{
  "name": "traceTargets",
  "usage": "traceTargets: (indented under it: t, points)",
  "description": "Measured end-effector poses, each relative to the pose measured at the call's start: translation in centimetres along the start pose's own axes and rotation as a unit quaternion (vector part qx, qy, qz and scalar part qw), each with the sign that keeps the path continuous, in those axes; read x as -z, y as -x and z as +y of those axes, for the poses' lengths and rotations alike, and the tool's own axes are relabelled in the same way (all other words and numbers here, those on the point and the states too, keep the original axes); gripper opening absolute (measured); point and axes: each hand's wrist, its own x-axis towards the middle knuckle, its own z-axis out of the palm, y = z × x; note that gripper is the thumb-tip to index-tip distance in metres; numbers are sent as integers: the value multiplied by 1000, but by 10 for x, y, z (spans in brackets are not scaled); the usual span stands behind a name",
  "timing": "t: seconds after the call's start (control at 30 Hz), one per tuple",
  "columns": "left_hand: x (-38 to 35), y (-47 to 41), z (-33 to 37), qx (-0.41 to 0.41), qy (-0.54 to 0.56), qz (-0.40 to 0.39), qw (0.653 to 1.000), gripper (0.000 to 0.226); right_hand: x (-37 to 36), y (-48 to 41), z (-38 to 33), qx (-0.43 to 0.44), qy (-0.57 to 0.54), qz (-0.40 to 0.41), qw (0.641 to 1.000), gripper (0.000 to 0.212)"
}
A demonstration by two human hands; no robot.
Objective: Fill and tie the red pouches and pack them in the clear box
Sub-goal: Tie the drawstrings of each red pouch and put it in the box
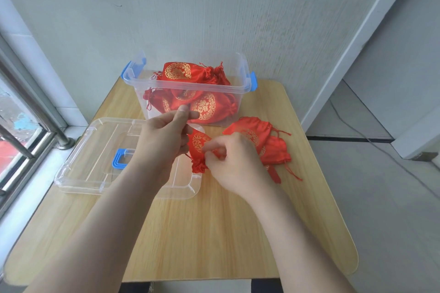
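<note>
Head view: tying step in progress. The pouch [198,143] is held just above the worktop [214,233], near of the clear box [166,84], over the right edge of the lid [95,145].

- left hand [164,140]: fingers curled against the pouch's left side, thumb and forefinger pinched together higher up. Can't tell if a cord runs through that pinch.
- right hand [235,164]: fingertips pinching at the pouch near its gathered neck [198,167], which points toward the near side.

Doing it well, my read:
- pull both cord ends evenly so the neck cinches square
- keep the body pinned so the fill doesn't squeeze out
- snug the knot right against the gathers
- the fabric looks slick, so a loose knot would likely slip

Containers:
- clear box: far centre, open, blue latches on both ends. The packed pouches [204,107] are heaped inside and one sits above rim level. Exact count not readable.
- lid: flat on the worktop at near left, blue handle [120,158] up, nothing resting on it.
- spare pouches [259,138]: small overlapping stack right of the box, cords trailing. They look flat, so probably unfilled.

Box looks close to full, so lay this one flat or the lid may not seat.
</note>
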Motion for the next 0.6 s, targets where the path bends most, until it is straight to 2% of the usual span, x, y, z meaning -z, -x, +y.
traceTargets:
  t: [0.1, 0.23, 0.33, 0.47, 0.6]
  points:
    - [-1, 1, -2, 18, -15, -19, 1000, 34, -8, 4, 0, 23, 35, -36, 998, 18]
    - [1, 0, -7, 31, -81, -50, 995, 34, -13, 5, 1, -3, 62, -54, 997, 4]
    - [3, -3, -10, 37, -127, -62, 989, 33, -13, 3, 1, -17, 50, -40, 998, 16]
    - [3, -5, -12, 71, -196, -66, 976, 28, -11, -1, -4, -75, -27, 1, 997, 27]
    - [2, -1, -9, 60, -234, -105, 965, 50, -2, -5, -8, -174, -170, -17, 970, 36]
